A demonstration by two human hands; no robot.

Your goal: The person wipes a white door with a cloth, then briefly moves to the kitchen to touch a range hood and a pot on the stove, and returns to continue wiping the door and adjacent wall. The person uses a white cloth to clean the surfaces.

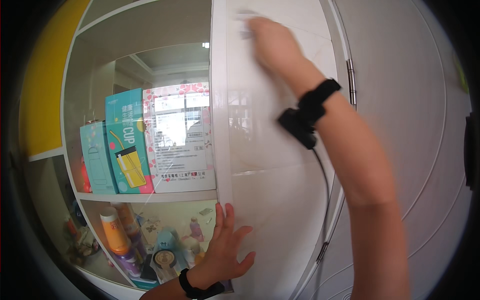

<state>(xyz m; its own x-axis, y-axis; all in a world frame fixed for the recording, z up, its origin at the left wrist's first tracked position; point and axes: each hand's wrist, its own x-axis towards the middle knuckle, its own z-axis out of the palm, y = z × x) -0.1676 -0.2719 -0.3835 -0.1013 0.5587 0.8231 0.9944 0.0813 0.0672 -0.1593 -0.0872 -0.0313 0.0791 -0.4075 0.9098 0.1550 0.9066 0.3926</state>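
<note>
High on the pale tiled wall (262,198), my right hand (275,41) is blurred. A grey-white item (246,34) shows at its fingers, too smeared to name, and appears to lie against the tile. Lower down, my left hand (225,249) has its fingers spread, with two fingertips at the white upright post (220,112) of the display cabinet and nothing in its grasp. Both wrists wear black straps; the right strap (315,103) carries a black block with a cable (325,187) hanging from it.
Left of the post, behind glass, a teal cup box (125,150), a smaller teal box (98,161) and a pink-patterned box (180,157) stand on a shelf (150,197). Bottles (114,232) fill the compartment below. A grey door (397,93) with metal hinges (351,82) is at right.
</note>
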